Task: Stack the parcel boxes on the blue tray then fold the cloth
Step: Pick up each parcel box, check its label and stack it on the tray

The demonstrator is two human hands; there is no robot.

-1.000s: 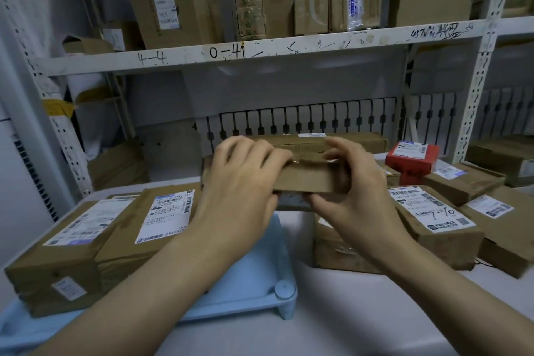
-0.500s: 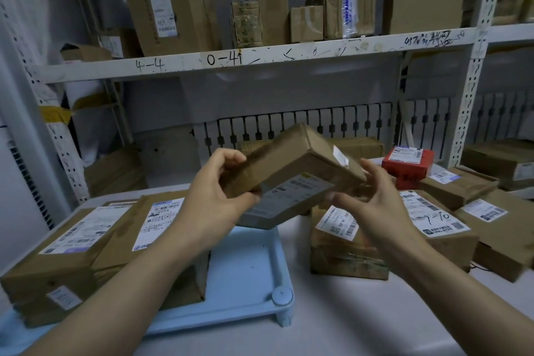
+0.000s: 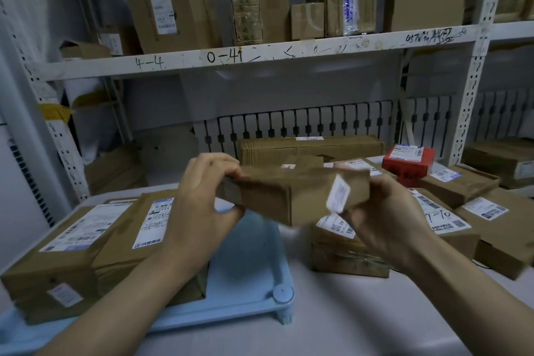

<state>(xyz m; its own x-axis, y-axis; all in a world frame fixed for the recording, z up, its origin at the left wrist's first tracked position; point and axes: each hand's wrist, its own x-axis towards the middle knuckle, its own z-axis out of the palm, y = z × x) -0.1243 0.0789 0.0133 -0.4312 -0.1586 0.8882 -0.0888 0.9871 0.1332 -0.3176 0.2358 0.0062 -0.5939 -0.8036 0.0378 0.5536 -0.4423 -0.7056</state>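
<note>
Holding a small brown parcel box [image 3: 291, 196] in the air, both hands clamp it from opposite ends in the head view. The left hand [image 3: 202, 208] pinches the box's 9 o'clock end, thumb below and fingers curled over the top edge; the right hand [image 3: 384, 220] grips the 3 o'clock end, just beside a small white label on the box's near face. The box is blurred and sits slightly tilted, above the far right part of the blue tray [image 3: 245, 263].

On the tray, toward 8 o'clock from the held box, lie two larger labelled boxes side by side: one at the far left [image 3: 55, 263] and one next to it [image 3: 135, 237], touching each other. At 4 o'clock from the held box, a labelled box [image 3: 346, 254] rests on the white table [image 3: 346, 312], with more labelled boxes beyond it toward 3 o'clock and a red box [image 3: 409, 160] at 2 o'clock. At 12 o'clock, a long flat box [image 3: 312, 147] lies behind, under a white shelf [image 3: 260, 56] loaded with cartons.
</note>
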